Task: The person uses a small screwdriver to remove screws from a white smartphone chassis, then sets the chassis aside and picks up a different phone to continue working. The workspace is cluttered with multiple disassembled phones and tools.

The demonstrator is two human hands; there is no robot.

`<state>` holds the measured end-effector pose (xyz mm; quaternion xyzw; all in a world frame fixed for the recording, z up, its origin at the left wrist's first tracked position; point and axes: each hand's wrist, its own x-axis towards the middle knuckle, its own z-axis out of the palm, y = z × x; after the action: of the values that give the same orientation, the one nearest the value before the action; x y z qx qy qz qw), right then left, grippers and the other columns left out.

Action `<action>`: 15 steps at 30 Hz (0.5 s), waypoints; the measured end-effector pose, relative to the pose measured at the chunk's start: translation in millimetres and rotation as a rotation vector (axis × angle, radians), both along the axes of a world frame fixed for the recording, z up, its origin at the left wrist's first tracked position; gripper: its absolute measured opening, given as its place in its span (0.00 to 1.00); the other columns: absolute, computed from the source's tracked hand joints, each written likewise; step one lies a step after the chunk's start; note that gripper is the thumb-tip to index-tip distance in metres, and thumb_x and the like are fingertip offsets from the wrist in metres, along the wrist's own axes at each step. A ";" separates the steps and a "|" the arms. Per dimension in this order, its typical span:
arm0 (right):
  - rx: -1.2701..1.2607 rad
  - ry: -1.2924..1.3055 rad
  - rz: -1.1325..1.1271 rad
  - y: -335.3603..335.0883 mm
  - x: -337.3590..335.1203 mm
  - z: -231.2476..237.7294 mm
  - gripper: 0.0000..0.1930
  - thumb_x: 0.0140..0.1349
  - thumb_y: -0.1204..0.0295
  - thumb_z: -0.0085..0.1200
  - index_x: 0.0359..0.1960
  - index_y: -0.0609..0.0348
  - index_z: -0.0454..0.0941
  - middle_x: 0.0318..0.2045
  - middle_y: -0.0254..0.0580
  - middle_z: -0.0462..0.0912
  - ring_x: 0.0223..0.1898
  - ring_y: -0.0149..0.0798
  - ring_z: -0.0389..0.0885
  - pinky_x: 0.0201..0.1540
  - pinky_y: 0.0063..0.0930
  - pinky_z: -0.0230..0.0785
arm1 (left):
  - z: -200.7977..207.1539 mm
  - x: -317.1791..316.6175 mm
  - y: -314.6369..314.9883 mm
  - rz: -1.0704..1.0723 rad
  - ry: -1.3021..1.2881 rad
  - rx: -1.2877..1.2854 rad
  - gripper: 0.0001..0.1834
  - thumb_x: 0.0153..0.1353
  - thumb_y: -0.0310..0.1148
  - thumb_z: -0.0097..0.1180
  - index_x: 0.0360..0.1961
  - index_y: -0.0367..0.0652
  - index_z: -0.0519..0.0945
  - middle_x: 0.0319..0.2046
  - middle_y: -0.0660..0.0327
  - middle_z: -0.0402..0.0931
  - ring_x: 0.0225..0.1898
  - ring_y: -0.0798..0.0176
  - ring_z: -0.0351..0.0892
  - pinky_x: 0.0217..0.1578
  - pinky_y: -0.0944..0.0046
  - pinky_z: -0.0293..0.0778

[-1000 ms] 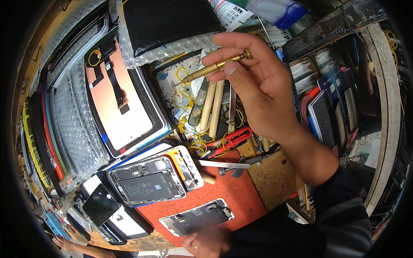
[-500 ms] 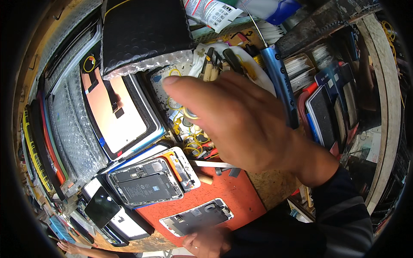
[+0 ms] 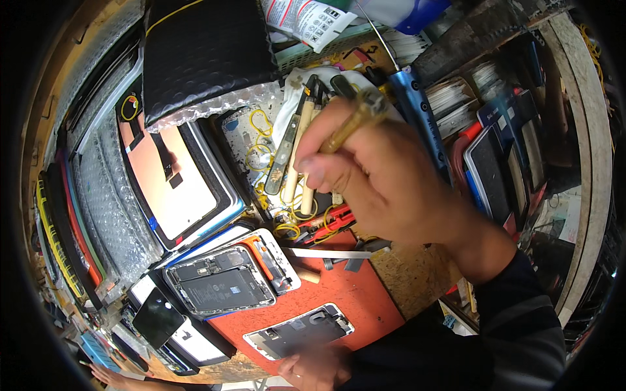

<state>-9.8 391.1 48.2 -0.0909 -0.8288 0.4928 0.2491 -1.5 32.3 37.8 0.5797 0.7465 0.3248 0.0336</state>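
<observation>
My right hand (image 3: 385, 182) is raised over the cluttered bench, closed around a gold-coloured screwdriver (image 3: 349, 124) whose handle end points up and to the right. Under it lie several wooden-handled tools (image 3: 297, 153) and yellow rubber bands (image 3: 257, 124). My left hand (image 3: 316, 368) rests at the bottom edge, fingers on the lower end of a white phone housing (image 3: 300, 331) lying on a red mat (image 3: 345, 293). An opened phone (image 3: 225, 280) showing its battery and boards lies on the mat to the left, apart from both hands.
A phone screen panel with copper backing (image 3: 173, 179) leans at left beside bubble wrap (image 3: 104, 208). A black padded pouch (image 3: 205, 55) sits at top. A blue tool (image 3: 417, 111), stacked phones (image 3: 492, 173) at right, metal tweezers (image 3: 329, 253) and red-handled pliers (image 3: 329, 218) lie nearby.
My right hand turned from holding the screwdriver level up high, swept across the bench, and now grips it tilted, lower and closer to the tools. The left hand stayed on the white housing.
</observation>
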 end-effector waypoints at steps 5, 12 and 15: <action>-0.331 0.056 -0.067 0.5 1.7 6.9 0.06 0.80 0.74 0.47 0.49 0.65 0.70 0.36 0.43 0.84 0.35 0.28 0.85 0.38 0.22 0.80 | -4.3 4.8 7.3 0.081 0.038 0.084 0.09 0.55 0.31 0.64 0.39 0.47 0.83 0.32 0.66 0.85 0.33 0.64 0.84 0.52 0.54 0.72; -0.008 0.220 -0.163 -4.3 -20.0 -9.9 0.08 0.75 0.71 0.56 0.43 0.63 0.73 0.33 0.48 0.84 0.36 0.48 0.87 0.41 0.39 0.77 | -1.0 5.8 10.3 0.088 0.013 0.084 0.09 0.54 0.30 0.63 0.38 0.47 0.83 0.32 0.64 0.84 0.33 0.63 0.84 0.51 0.54 0.73; -0.052 0.245 -0.132 -4.2 -24.5 -14.0 0.08 0.75 0.70 0.57 0.43 0.63 0.74 0.36 0.49 0.83 0.38 0.51 0.84 0.43 0.43 0.73 | 0.4 4.8 11.6 0.092 0.014 0.081 0.10 0.54 0.30 0.64 0.39 0.46 0.83 0.33 0.64 0.84 0.33 0.63 0.84 0.51 0.54 0.74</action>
<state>-34.4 386.9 34.2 -0.0908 -0.7714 0.5038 0.3781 3.3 43.9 38.2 0.5482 0.7587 0.3518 -0.0102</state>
